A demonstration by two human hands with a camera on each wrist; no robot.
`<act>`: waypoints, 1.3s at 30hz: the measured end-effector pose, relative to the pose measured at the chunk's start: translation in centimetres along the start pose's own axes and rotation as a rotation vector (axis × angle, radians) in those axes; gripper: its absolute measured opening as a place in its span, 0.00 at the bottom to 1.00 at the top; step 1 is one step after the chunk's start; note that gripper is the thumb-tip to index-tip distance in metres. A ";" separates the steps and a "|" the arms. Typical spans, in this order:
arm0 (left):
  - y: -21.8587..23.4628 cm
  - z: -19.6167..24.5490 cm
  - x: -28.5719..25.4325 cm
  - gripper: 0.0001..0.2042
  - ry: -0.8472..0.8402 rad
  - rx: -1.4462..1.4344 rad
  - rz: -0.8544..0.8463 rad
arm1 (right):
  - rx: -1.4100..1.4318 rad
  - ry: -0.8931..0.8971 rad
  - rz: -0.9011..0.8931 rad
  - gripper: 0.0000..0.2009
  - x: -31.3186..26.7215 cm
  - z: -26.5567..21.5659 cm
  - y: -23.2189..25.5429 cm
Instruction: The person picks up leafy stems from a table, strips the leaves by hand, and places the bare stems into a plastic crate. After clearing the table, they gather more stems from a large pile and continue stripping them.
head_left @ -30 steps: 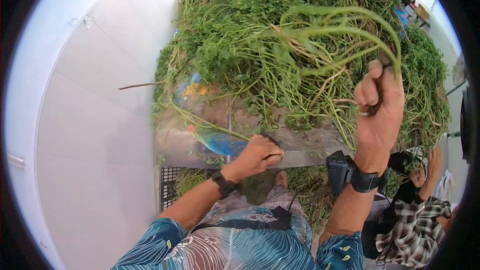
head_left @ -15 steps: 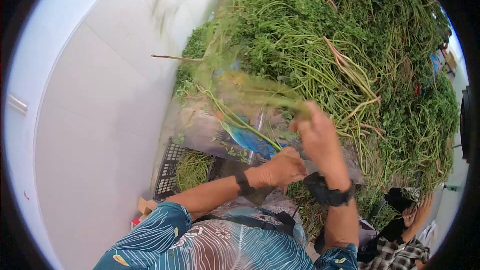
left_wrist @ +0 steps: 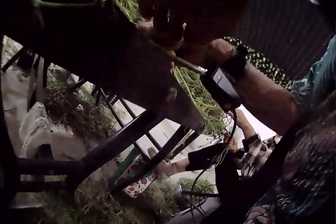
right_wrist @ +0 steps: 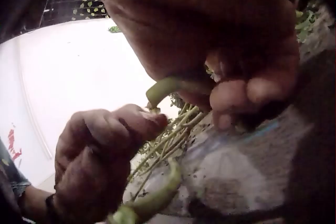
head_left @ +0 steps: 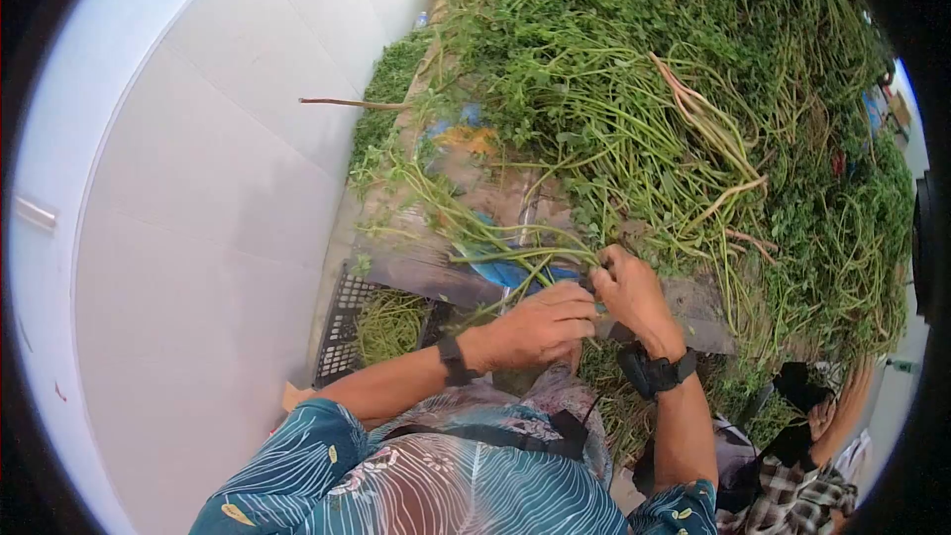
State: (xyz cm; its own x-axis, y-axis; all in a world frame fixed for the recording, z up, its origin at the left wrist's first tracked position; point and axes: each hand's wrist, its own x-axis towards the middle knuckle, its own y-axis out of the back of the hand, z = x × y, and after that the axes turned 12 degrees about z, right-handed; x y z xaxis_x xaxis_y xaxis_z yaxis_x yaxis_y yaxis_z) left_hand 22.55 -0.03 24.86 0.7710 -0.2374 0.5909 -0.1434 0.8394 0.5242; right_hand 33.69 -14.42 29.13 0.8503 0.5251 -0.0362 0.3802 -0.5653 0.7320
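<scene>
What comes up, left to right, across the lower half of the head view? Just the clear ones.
White wall → black crate → left hand → right hand → another person's plaid shirt.

Stems (head_left: 535, 230) in the fingers (head_left: 608, 266) look smooth, faintly glossy. Sheet (head_left: 411, 269) beneath the fingers: shiny plastic. Crate (head_left: 340, 337) left of them: matt plastic; shirt (head_left: 426, 495) below: soft cloth

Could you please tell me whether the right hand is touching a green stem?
Touching: the right wrist view shows the right hand curled around a thick green stem.
</scene>
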 end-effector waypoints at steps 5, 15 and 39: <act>4.3 1.7 1.1 0.23 0.170 0.517 0.116 | 0.087 -0.036 0.068 0.13 -0.8 0.6 0.1; 5.8 -3.1 2.5 0.16 0.256 0.642 -0.075 | 0.283 -0.074 0.324 0.14 -2.9 1.4 -0.4; 3.7 -3.9 1.2 0.10 0.393 0.649 0.028 | 0.257 -0.466 -0.472 0.12 -22.4 15.4 -11.8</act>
State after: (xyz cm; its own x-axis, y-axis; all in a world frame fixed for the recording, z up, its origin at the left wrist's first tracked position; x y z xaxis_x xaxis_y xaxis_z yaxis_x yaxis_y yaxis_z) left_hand 25.38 4.71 25.18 0.9087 0.0734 0.4109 -0.4086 0.3578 0.8397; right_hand 15.78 -29.30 10.85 0.6187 0.4567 -0.6392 0.7716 -0.5064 0.3850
